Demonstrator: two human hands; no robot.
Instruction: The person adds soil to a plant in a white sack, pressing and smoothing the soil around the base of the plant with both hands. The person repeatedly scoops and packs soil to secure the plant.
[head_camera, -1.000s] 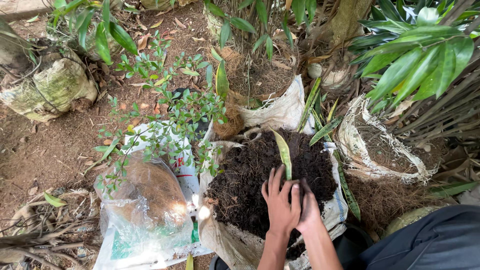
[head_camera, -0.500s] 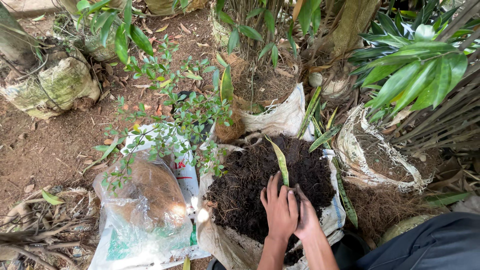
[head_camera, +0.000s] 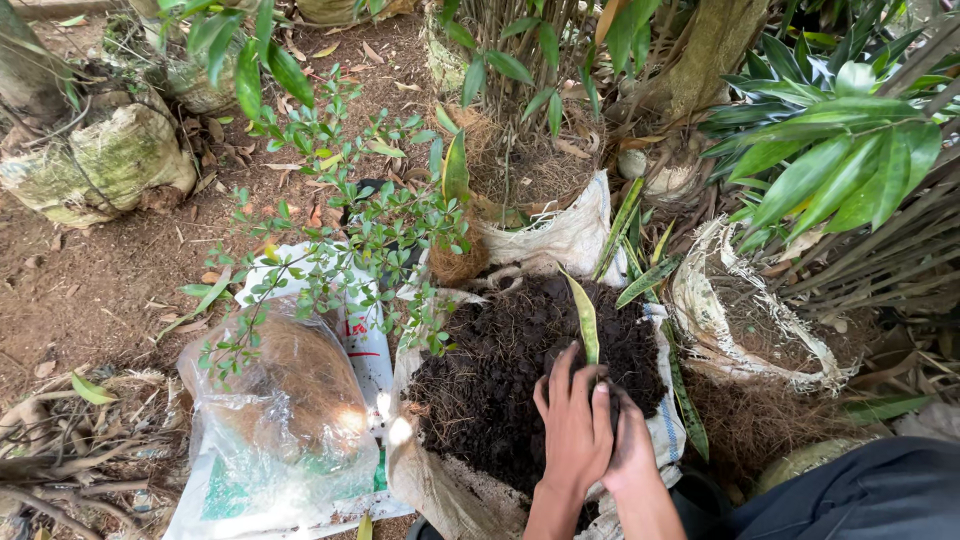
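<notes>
two hands (head_camera: 590, 430) on dark soil (head_camera: 500, 370)

Hands (head_camera: 590, 430) on soil (head_camera: 500, 370) in sack (head_camera: 430, 480).

Clear bag (head_camera: 285, 420) of brown fibre left; small-leaved shrub (head_camera: 340, 240) above; frayed empty sack (head_camera: 750, 320) right; mossy sack (head_camera: 100, 165) far left.

A white sack (head_camera: 440, 480) stood open, heaped with dark, crumbly soil (head_camera: 500, 370); one slim green-yellow leaf (head_camera: 588, 322) rose upright from its middle.
</notes>
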